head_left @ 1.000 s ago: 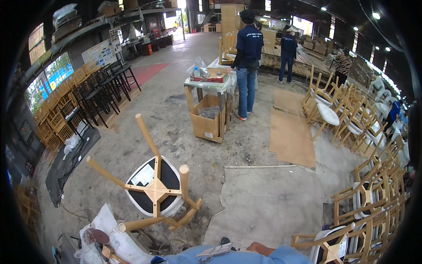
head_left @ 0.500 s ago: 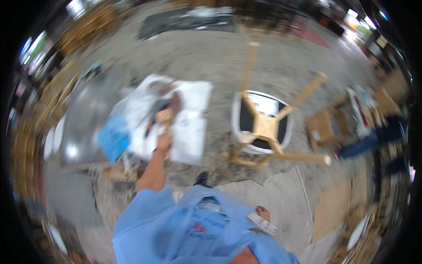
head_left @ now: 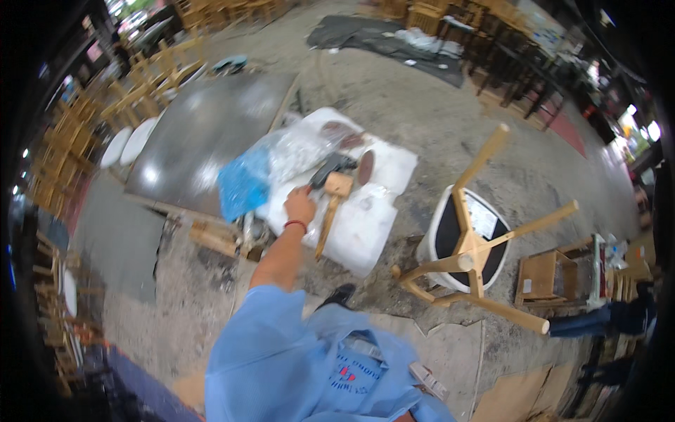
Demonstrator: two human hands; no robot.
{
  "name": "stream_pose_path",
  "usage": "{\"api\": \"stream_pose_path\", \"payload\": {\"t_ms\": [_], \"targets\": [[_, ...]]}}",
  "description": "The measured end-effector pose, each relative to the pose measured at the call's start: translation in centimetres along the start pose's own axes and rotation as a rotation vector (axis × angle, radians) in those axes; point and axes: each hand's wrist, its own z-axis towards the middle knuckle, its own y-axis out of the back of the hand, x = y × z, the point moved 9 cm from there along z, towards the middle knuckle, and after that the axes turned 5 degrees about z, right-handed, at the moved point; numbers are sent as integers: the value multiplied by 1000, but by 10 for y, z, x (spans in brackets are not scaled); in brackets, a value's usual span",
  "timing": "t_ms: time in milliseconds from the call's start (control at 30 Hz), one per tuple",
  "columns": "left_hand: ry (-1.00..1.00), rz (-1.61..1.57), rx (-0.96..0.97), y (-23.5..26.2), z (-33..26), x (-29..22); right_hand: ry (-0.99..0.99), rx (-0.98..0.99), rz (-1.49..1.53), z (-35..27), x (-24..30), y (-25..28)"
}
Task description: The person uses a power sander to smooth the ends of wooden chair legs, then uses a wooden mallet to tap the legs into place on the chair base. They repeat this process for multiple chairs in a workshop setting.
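My left arm stretches forward, and my left hand [head_left: 300,205] is over the white padding [head_left: 362,235], its fingers reaching to the near end of a dark grey power tool [head_left: 329,171]. The fingers look extended and not wrapped round the tool; whether they touch it is unclear. A wooden mallet [head_left: 339,185] lies just right of the hand, its handle pointing toward me. Round brown discs [head_left: 366,167] are on the padding past the tool. To the right, a chair [head_left: 474,246] with a white-edged seat and wooden legs stands upside down. My right hand is out of sight.
Left of the padding is a shiny grey tabletop [head_left: 218,133], with blue plastic [head_left: 244,183] and clear wrap at its edge. A cardboard box [head_left: 540,278] and a person's blue-clad leg [head_left: 580,323] are at the right. Stacked wooden chairs [head_left: 70,148] line the left.
The view has swung left, so things sit farther right. My left hand was at the mallet; now the mallet lies beside it and the hand is at the power tool. My right hand has left view.
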Motion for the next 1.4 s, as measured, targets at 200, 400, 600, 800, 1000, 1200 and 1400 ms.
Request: {"api": "stream_pose_path", "payload": {"t_ms": [200,400,600,800,1000,1200,1400], "targets": [[-18,70,586,-34,72,-8,-209,-122,507,-22,24,7],[585,-977,959,-36,74,-62,-333,-217,729,-30,38,23],[462,-1368,610,-6,67,-127,109,352,-77,-13,195,36],[-199,-1492,245,123,-37,-227,791,-35,374,-134,454,206],[-775,-1294,150,173,-186,-309,1334,-225,910,-227,536,274],[-1406,-1239,111,172,-295,-365,1123,-555,1279,-237,436,301],[-1346,-1320,389,125,-352,-373,892,-880,1287,-232,356,308]]}}
